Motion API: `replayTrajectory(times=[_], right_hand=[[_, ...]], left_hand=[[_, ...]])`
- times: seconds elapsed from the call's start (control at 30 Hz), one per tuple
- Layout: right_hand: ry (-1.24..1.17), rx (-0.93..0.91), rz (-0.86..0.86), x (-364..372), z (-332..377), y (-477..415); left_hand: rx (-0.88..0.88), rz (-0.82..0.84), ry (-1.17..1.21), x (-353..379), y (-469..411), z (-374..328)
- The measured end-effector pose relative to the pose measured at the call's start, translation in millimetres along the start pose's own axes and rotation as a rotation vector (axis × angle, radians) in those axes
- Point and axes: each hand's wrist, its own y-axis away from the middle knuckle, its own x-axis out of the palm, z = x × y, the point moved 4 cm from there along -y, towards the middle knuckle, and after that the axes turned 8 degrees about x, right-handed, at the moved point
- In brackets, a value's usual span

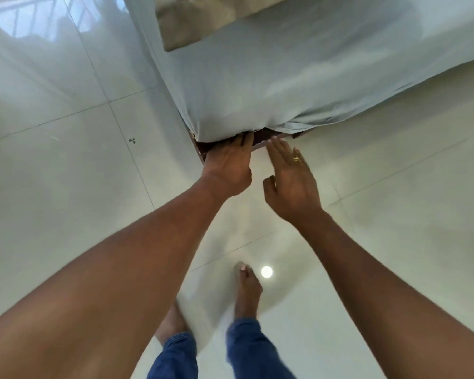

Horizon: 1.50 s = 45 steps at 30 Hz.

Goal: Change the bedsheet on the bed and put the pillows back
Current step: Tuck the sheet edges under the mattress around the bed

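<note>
Bedsheet (257, 86) over bed (260, 140) corner, left hand (227, 165) fingers (244, 140) flat under its edge, right hand (293, 181) fingers (278, 149) loose, open floor (66, 187) around.

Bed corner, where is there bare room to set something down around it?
Bare tiled floor lies left of the bedsheet corner, and more right of the right hand. On top, the bedsheet is bare between the beige cloth and that corner. Crowded: the corner itself, where the left hand touches the bedsheet's edge.

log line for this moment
step: tuck bedsheet corner | left hand: pressing under sheet edge | right hand: open, beside it
</note>
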Motion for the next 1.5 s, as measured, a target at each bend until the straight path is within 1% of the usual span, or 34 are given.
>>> replayTrajectory(times=[0.07, 0.13, 0.2, 0.27, 0.3, 0.4, 0.5, 0.57, 0.63, 0.7, 0.73, 0.8, 0.87, 0.9, 0.97, 1.07, 1.1, 1.13, 1.17, 1.2, 1.23, 1.27, 1.3, 1.4, 1.47, 1.5], right_hand=[[0.041, 0.056, -0.001, -2.4, -17.3, -29.6], [0.083, 0.045, -0.016, 1.0, -22.4, -73.0], [0.113, 0.009, -0.019, 8.8, -22.9, -100.8], [0.174, -0.033, 0.034, 12.7, -28.1, -99.8], [0.184, -0.052, 0.056, 11.6, -31.5, -95.6], [0.106, -0.091, -0.005, -2.9, -37.1, -78.0], [0.111, -0.143, -0.017, -6.5, -43.8, -56.3], [0.132, -0.097, -0.004, -6.9, -54.3, -69.9], [0.154, -0.042, -0.002, -5.4, -56.3, -100.9], [0.174, -0.036, 0.057, -0.7, -54.8, -117.6], [0.165, -0.059, 0.083, -1.1, -56.4, -116.1], [0.085, -0.122, 0.081, -10.9, -63.1, -101.0], [0.021, -0.188, 0.065, -27.6, -78.5, -78.0], [0.008, -0.208, 0.058, -34.9, -90.4, -67.2], [0.033, -0.181, 0.021, -46.6, -113.8, -65.0], [0.160, -0.052, 0.014, -43.9, -139.0, -115.5], [0.189, -0.028, 0.018, -42.5, -141.1, -133.2], [0.193, -0.028, 0.024, -39.5, -139.8, -143.3], [0.192, -0.049, 0.045, -33.2, -139.8, -145.2], [0.200, -0.081, 0.058, -29.2, -140.9, -140.8], [0.200, -0.106, 0.075, -25.6, -146.0, -135.3], [0.181, -0.125, 0.075, -27.0, -150.6, -131.7], [0.141, -0.144, 0.052, -30.8, -153.7, -129.5], [-0.003, -0.158, 0.014, -57.3, -151.2, -122.7], [0.011, -0.190, -0.026, -67.7, -164.7, -99.5], [0.045, -0.185, -0.019, -70.3, -178.5, -92.1]], left_hand=[[-0.073, -0.005, 0.055, -5.5, -3.5, -8.2], [-0.129, -0.052, 0.101, -10.3, 10.0, -15.0], [-0.091, -0.155, 0.103, -10.5, 30.0, -19.2], [-0.056, -0.178, 0.052, -1.1, 33.3, -21.2], [-0.074, -0.149, 0.042, 2.7, 26.4, -18.7], [-0.185, -0.068, 0.018, 12.1, -11.6, -9.2], [-0.231, -0.020, -0.042, 13.5, -33.5, -3.5], [-0.255, 0.022, -0.043, 13.0, -35.4, -6.3], [-0.279, -0.014, -0.038, 13.5, -27.7, -12.7], [-0.279, -0.091, -0.043, 8.0, -8.6, -30.8], [-0.256, -0.103, -0.039, 8.6, 0.5, -42.4], [-0.211, -0.094, -0.015, 6.0, 4.2, -57.8], [-0.193, -0.117, 0.034, -0.8, -13.2, -63.9], [-0.216, -0.128, 0.062, -2.5, -25.6, -63.5], [-0.271, -0.121, 0.092, -0.2, -44.4, -61.0], [-0.318, -0.095, 0.045, 13.2, -52.2, -76.5], [-0.342, -0.128, 0.047, 12.9, -51.2, -86.2], [-0.344, -0.185, 0.064, 11.7, -52.2, -95.8], [-0.300, -0.229, 0.083, 10.8, -56.5, -107.6], [-0.213, -0.240, 0.094, 11.3, -64.8, -119.4], [-0.120, -0.215, 0.098, 10.9, -77.3, -130.0], [-0.066, -0.188, 0.089, 9.4, -92.1, -135.1], [-0.071, -0.170, 0.092, 8.6, -105.6, -133.4], [-0.195, -0.141, 0.138, 6.0, -138.6, -120.2], [-0.186, -0.103, 0.095, 10.2, -147.5, -125.7], [-0.174, -0.073, 0.066, 11.9, -148.7, -131.7]])
